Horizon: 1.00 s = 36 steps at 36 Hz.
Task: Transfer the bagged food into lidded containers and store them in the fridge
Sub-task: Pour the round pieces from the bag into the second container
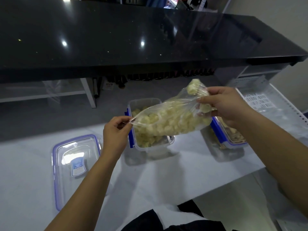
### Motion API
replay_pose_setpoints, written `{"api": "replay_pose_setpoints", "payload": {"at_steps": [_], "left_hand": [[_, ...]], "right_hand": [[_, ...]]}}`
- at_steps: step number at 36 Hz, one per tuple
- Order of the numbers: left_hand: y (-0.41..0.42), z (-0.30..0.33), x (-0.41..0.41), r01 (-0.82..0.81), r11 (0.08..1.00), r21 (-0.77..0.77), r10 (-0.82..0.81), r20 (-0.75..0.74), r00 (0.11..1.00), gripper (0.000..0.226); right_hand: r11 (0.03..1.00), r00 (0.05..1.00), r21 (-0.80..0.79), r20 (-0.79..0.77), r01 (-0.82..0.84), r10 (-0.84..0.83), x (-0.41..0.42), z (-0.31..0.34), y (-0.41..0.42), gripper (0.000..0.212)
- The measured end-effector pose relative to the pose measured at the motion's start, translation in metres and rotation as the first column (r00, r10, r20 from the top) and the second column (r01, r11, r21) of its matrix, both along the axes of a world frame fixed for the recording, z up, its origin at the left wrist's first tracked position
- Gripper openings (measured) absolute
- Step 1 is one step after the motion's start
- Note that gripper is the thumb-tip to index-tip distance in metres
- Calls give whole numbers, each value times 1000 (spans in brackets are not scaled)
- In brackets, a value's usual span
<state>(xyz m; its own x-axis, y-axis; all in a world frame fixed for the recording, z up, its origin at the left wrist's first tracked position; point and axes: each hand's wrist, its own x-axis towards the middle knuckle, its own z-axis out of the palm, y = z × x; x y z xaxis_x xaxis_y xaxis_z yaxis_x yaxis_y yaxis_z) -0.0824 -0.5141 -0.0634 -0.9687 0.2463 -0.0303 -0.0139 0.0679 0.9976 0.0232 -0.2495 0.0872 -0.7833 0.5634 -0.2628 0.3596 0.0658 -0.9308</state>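
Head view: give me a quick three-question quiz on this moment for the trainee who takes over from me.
1. True or false: the lid is clipped onto the open container.
2. Multiple choice: the plastic bag of pale food pieces is held by A) the left hand alone, B) the right hand alone, C) both hands.
3. Fill in: the second container, with blue clips, stands to the ___ of the open one.

Key
1. False: it lies flat on the white table, to the left of the container.
2. C: the left hand pinches the lower end and the right hand grips the raised end, over the container.
3. Right.
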Motion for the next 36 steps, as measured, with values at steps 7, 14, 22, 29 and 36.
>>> {"api": "replay_pose_setpoints", "payload": {"at_steps": [7,14,22,29,36], "left_hand": [[-1,-5,7,-5,1000,-5,6,36,999,13],[-1,-6,6,-2,1000,-27,3,42,999,16],[1,-5,6,18,999,-32,-16,48,999,17],[-2,-8,10,50,999,-12,-49,89,995,18],[-5,0,8,64,994,-91,-58,65,996,28]], "right_hand": [[1000,1000,-11,8,-18,18,-6,-2,-4,15],[998,998,-32,-29,-55,54,-9,1,-3,16],[991,991,33,35,-130,129,-9,0,-1,18],[973,986,169,91,-156,142,-12,0,-7,22],[943,968,216,40,-252,249,-10,-4,-24,25]]}}
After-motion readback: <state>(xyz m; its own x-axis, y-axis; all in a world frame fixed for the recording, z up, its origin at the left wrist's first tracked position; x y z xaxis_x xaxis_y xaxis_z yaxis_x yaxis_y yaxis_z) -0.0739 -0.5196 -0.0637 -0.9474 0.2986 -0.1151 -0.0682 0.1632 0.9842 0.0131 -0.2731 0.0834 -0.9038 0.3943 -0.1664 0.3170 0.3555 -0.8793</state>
